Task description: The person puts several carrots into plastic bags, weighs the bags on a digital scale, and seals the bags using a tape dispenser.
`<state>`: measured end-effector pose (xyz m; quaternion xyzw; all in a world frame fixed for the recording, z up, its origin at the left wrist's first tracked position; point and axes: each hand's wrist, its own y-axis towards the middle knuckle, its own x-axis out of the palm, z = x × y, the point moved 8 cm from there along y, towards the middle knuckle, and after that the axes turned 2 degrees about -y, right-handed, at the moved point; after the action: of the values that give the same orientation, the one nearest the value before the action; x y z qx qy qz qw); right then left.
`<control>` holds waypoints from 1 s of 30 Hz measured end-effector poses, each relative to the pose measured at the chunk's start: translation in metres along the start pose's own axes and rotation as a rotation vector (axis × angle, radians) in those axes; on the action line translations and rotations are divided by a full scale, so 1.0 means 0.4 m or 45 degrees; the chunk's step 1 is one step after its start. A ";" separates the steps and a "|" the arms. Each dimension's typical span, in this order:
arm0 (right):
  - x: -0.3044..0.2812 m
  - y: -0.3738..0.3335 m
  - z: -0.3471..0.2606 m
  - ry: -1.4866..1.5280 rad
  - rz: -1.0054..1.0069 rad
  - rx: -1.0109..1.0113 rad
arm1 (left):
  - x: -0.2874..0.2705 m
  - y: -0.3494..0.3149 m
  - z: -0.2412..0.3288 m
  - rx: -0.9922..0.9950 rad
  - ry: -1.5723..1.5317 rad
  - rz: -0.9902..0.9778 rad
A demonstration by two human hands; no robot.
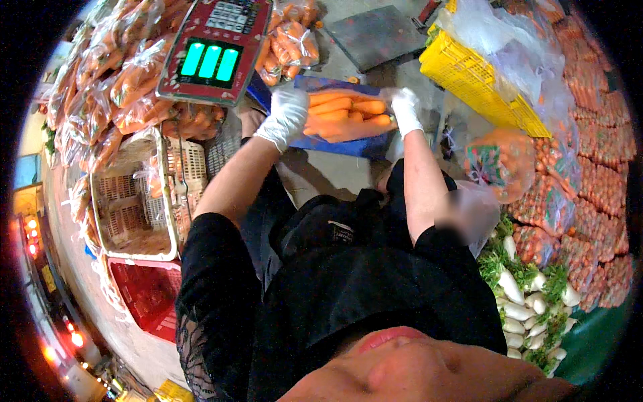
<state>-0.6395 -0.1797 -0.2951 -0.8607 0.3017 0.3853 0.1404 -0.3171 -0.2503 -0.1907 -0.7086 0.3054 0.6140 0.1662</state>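
Note:
A bunch of orange carrots (348, 114) lies between my hands, over a blue platform (348, 147). They seem to be inside a clear plastic bag, though its film is hard to make out. My left hand (289, 112), in a white glove, is closed at the left end of the bundle. At the right end my right hand (406, 110), gloved in white too, is closed on what looks like the bag's edge. The fingertips of both hands are partly hidden or blurred. A red scale display (213, 53) with green lit digits stands beyond my left hand.
Tied bags of carrots (144, 70) pile up at far left, above a white crate (100, 201) and a red crate (147, 295). A yellow crate (482, 84) with clear plastic stands at far right. Stacked bags (596, 174) and white radishes (516, 311) lie on the right.

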 end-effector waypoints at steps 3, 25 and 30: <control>0.096 -0.059 -0.015 0.129 -0.539 0.204 | -0.015 -0.074 0.055 0.198 -0.067 0.174; -0.178 -0.303 -0.298 -0.791 0.023 -0.157 | -0.153 -0.289 0.094 -0.670 -0.807 0.493; -0.065 -0.262 -0.093 -0.821 -0.377 0.300 | 0.118 -0.313 0.084 -1.425 -1.085 -0.050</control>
<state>-0.5658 -0.1050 -0.2501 -0.7074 0.1567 0.5747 0.3804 -0.2604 -0.1459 -0.2603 -0.3908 -0.1609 0.9000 -0.1070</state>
